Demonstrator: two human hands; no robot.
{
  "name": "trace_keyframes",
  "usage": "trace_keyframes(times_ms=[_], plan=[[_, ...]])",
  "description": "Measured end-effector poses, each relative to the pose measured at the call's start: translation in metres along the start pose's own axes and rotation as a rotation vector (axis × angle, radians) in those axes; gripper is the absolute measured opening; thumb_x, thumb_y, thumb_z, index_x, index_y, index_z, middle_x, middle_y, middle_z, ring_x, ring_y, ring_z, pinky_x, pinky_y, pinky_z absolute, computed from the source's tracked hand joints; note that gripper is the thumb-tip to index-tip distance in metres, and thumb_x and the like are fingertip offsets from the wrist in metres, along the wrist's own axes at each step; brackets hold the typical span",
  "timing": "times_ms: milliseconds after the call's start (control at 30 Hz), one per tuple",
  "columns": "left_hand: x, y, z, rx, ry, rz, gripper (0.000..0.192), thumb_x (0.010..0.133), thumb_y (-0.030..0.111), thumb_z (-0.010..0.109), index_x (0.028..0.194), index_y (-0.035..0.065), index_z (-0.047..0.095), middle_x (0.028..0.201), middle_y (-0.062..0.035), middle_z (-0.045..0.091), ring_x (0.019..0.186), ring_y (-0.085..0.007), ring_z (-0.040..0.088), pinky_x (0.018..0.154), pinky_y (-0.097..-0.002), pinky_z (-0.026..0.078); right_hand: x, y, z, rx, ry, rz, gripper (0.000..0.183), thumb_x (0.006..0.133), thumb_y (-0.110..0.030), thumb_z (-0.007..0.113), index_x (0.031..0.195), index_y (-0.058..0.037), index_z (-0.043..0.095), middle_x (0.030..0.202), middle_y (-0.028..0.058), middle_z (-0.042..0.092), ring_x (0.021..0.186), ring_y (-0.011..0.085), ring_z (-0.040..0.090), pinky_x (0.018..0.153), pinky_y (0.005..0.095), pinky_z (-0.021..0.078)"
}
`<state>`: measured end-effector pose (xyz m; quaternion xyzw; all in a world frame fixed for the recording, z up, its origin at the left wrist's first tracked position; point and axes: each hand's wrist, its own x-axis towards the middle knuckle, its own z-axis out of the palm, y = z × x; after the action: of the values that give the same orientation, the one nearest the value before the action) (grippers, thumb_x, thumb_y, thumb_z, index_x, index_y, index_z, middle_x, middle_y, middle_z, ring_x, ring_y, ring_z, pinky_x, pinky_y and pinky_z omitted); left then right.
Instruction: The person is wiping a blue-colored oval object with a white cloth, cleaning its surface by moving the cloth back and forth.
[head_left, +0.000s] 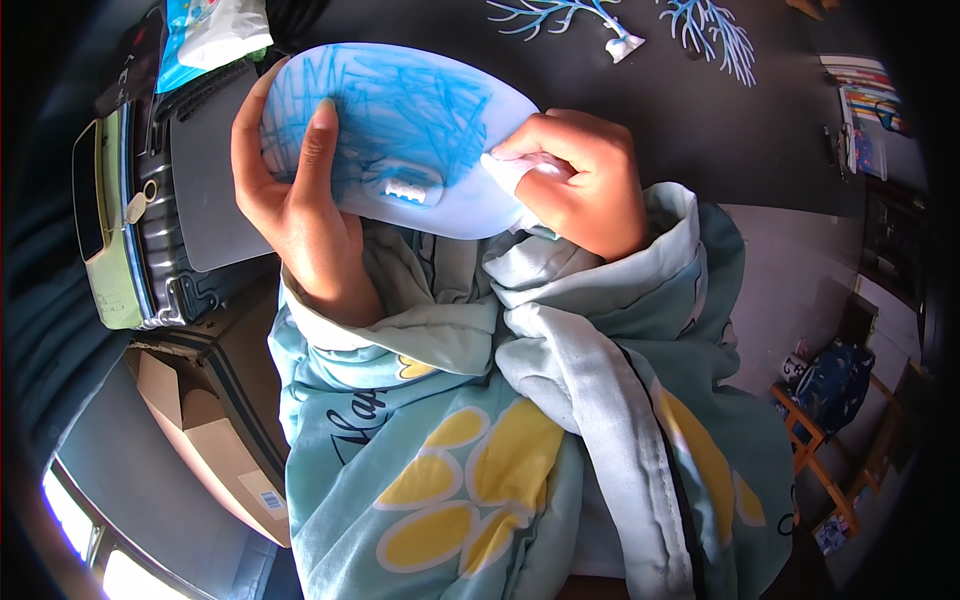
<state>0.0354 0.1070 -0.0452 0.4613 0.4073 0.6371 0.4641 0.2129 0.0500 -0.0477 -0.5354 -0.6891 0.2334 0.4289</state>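
Note:
A white oval plastic piece, covered in blue scribbled strokes, is held up above my lap. My left hand grips its left end, the thumb lying across the coloured face and the fingers behind. At the right end, my right hand pinches a crumpled white tissue or cloth against the rim. Fewer strokes show on the surface near the tissue. A small raised part with a white toothed slot sits low on the oval's face.
Blue-and-white branching ornaments lie on the dark tabletop. A blue and white plastic packet is at the upper left. Along the left side are a phone, a ribbed metallic suitcase and an open cardboard box.

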Motion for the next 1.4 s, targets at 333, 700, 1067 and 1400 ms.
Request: trace_keyframes(times_ms=[333, 700, 1067, 1400], plan=[[0.0, 0.0, 0.0, -0.007, -0.002, -0.011, 0.035, 0.068, 0.004, 0.062, 0.101, -0.0006, 0.05, 0.091, -0.0112, 0.054, 0.081, -0.0174, 0.053, 0.074, -0.0268, 0.043, 0.0, -0.007, 0.003, 0.192, 0.094, 0.181, 0.004, 0.063, 0.003, 0.054, 0.065, -0.0011, 0.054, 0.055, 0.0085, 0.053, 0.047, 0.0112, 0.053, 0.043, 0.022, 0.0391], [0.0, 0.001, 0.0, -0.001, -0.005, 0.002, 0.034, 0.069, 0.002, 0.061, 0.101, -0.0007, 0.05, 0.09, -0.0106, 0.055, 0.081, -0.016, 0.053, 0.075, -0.0257, 0.041, 0.002, -0.003, 0.0, 0.003, -0.004, -0.026, 0.007, 0.058, -0.003, 0.059, 0.064, -0.0067, 0.057, 0.052, 0.0064, 0.051, 0.044, 0.0175, 0.05, 0.041, 0.0244, 0.0377], [0.0, 0.0, -0.001, -0.014, 0.005, -0.006, 0.034, 0.069, 0.002, 0.061, 0.101, -0.0007, 0.05, 0.092, -0.011, 0.054, 0.081, -0.0167, 0.053, 0.075, -0.0268, 0.042, -0.001, -0.009, 0.002, 0.248, 0.029, 0.285, 0.006, 0.063, 0.003, 0.054, 0.068, 0.0007, 0.055, 0.058, 0.0066, 0.054, 0.05, 0.0076, 0.049, 0.045, 0.0194, 0.037], [0.0, 0.0, -0.001, -0.006, -0.006, 0.007, 0.034, 0.069, 0.001, 0.06, 0.101, -0.0011, 0.05, 0.091, -0.0109, 0.054, 0.082, -0.0163, 0.053, 0.076, -0.0257, 0.041, 0.001, -0.002, 0.003, 0.021, 0.014, -0.013, 0.008, 0.058, -0.003, 0.059, 0.064, -0.008, 0.056, 0.052, 0.0058, 0.05, 0.044, 0.0175, 0.049, 0.04, 0.0246, 0.0373]])
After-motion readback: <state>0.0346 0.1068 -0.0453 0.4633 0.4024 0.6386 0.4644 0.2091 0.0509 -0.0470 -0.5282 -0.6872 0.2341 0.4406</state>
